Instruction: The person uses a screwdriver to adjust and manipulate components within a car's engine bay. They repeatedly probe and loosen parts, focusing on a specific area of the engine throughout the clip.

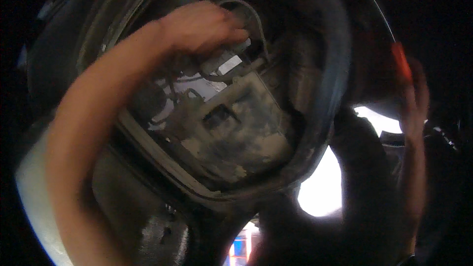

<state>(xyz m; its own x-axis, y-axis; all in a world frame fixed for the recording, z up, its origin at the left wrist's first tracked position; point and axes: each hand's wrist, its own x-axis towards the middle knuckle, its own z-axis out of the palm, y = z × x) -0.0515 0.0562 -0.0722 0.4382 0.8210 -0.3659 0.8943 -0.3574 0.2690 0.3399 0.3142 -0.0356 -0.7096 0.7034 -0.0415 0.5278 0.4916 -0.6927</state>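
My left hand (207, 26) reaches into an opening lined with a dark rubber seal (334, 62). Its fingers curl down at a grey part (244, 45); blur hides whether they grip it. Just below that is a part bearing a white label (230, 65), and a thin cable or hose (258, 18) curves beside the hand. Lower in the opening lies a dusty housing or cover (255, 118) with a dark square recess (220, 116). Over on the right, my right hand (414, 88) holds a screwdriver by its red handle (401, 59), the thin shaft pointing up.
The opening's lower-left edge (166, 159) runs beneath my left forearm. A dark rounded unit (146, 99) sits inside, left of the housing. Bright light enters through gaps (321, 188) at lower right. Much of the right side is too dark to make out.
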